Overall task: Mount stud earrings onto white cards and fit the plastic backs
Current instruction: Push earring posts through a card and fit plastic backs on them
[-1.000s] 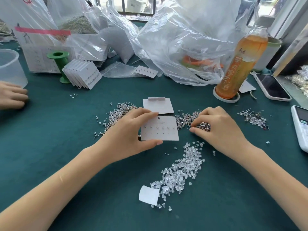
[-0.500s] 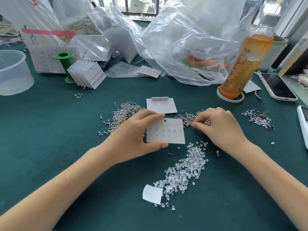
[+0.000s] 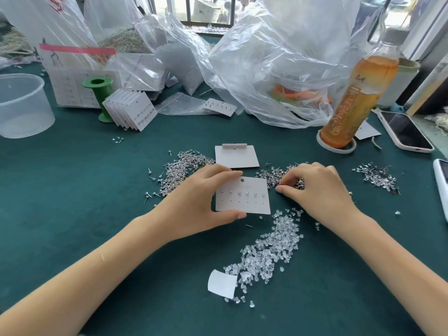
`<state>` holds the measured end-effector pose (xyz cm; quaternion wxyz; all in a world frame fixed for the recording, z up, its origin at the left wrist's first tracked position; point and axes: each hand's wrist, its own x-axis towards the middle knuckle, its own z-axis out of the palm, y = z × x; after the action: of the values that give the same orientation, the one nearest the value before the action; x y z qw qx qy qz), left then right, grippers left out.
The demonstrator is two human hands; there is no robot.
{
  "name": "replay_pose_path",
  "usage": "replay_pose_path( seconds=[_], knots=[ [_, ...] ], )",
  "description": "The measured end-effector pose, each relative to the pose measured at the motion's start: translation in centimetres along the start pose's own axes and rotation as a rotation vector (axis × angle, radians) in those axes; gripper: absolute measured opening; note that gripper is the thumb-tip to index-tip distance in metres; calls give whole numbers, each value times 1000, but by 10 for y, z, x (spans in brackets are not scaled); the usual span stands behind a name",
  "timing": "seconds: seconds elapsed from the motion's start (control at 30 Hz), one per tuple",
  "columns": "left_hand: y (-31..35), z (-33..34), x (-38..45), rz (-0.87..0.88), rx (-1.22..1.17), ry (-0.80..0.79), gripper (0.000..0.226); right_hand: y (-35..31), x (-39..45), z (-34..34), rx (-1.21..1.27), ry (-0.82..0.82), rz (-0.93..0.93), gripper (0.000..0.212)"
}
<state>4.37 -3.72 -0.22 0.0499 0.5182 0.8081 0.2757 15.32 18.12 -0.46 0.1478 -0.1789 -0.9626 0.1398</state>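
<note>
Card in work (image 3: 244,198): white, held just above the green surface (image 3: 72,214) by the left hand (image 3: 194,204), thumb along the near edge, fingers curled over the far edge. Upper row of six holes carries studs; lower row of six holes shows empty. Whether any plastic backs are fitted behind the card cannot be told from this side.

Right hand (image 3: 317,190): fingers curled down into the middle stud pile (image 3: 278,174), thumb and forefinger close together at the pile's near edge; whether a stud is pinched between them cannot be told.

Judged progress on this card: roughly half mounted, lower row and probably the backs still to do. A fanned stack of finished cards (image 3: 132,110) leans on a green spool (image 3: 100,98) at far left; a blank card (image 3: 236,157) lies just beyond the held one.

Supplies: a second stud pile (image 3: 184,170) left of the card, a third (image 3: 378,177) at right, clear backs (image 3: 269,253) heaped near, just right of centre.

Room: near-left surface is open. Far side is crowded by plastic bags (image 3: 278,69); a bottle (image 3: 358,98) and a phone (image 3: 404,130) stand at far right, so a wide right-hand sweep risks the bottle
</note>
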Motion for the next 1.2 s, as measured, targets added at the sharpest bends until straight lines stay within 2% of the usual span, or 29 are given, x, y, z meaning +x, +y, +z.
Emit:
replay_pose_path(
  seconds=[0.27, 0.43, 0.53, 0.83, 0.93, 1.07, 1.2],
  knots=[
    [-1, -1, -1, 0, 12, -1, 73, -2, 2, 7, 2, 65, -79, 15],
    [-1, -1, -1, 3, 8, 9, 72, -3, 1, 7, -42, 65, -143, 2],
    [0, -1, -1, 10, 4, 11, 71, -3, -5, 5, -50, 54, -178, 5],
    [-1, 0, -1, 9, 13, 20, 71, -1, -8, -1, -30, 3, -129, 3],
    [-1, 0, -1, 10, 6, 21, 73, -3, -12, -8, 112, 39, -97, 7],
    [3, 3, -1, 11, -41, 35, 79, -24, -19, -23, 477, 75, -50, 11],
    [9, 6, -2, 54, -74, 47, 84, -57, -33, -16, 457, 59, -206, 10]
  ],
)
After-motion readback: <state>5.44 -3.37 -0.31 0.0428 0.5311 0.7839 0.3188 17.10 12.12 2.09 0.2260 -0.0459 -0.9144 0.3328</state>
